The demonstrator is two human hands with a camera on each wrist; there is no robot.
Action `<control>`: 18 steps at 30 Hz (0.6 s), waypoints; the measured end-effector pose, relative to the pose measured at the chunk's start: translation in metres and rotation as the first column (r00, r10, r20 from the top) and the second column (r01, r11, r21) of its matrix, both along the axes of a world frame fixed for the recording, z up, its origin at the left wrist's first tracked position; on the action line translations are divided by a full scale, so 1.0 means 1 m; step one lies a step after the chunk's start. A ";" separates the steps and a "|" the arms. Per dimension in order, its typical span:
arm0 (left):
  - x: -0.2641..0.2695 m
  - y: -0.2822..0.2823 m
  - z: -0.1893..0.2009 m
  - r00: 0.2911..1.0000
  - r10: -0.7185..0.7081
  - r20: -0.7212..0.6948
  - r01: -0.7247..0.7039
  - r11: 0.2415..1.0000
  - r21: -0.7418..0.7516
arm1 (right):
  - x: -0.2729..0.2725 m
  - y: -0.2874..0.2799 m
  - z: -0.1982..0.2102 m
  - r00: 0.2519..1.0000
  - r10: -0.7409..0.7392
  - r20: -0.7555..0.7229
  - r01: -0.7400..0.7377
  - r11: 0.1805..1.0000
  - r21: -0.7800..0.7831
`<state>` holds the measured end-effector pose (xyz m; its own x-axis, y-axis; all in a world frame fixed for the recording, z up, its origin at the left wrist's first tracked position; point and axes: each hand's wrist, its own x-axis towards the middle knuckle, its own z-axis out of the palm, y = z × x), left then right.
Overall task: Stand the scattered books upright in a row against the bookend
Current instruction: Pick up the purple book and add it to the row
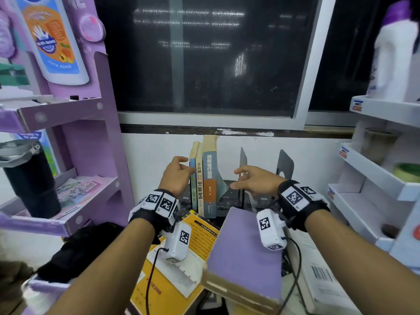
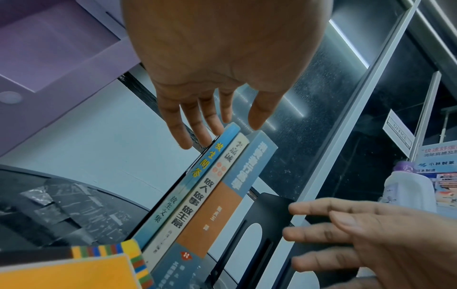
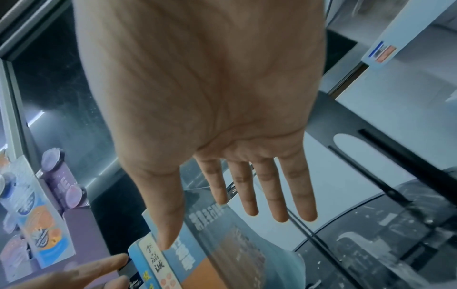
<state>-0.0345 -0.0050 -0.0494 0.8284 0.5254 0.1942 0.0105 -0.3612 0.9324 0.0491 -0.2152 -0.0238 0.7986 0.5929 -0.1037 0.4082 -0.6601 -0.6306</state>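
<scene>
- Three books (image 1: pixel 203 178) stand upright in a row at the back of the desk, spines toward the camera. The blue-orange one on the right has a front cover curling away.
- Two dark bookends (image 1: pixel 285 163) stand to the right of the row, apart from it; a gap lies between them and the last book.
- Left hand (image 1: pixel 176 176) is just beside the left face of the row, fingers relaxed and spread, gripping nothing; whether the fingertips touch the blue spine I cannot tell.
- Right hand (image 1: pixel 254 179) hovers in the gap, fingers straight, holding nothing.
- Still lying flat nearer the camera: purple book (image 1: pixel 244 253), yellow book (image 1: pixel 175 269).
- Judgement: step in hand is squaring up the standing row. Next move calls for closing the gap, by sliding either books or bookend, then lifting a flat book and standing it at the row's end.
- Risk: unsupported row may topple.
</scene>
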 end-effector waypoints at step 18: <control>-0.027 -0.081 -0.011 0.732 -0.328 -0.598 0.468 0.879 0.091 | -0.035 -0.055 -0.020 0.998 -0.022 -0.051 0.006 0.959 -0.285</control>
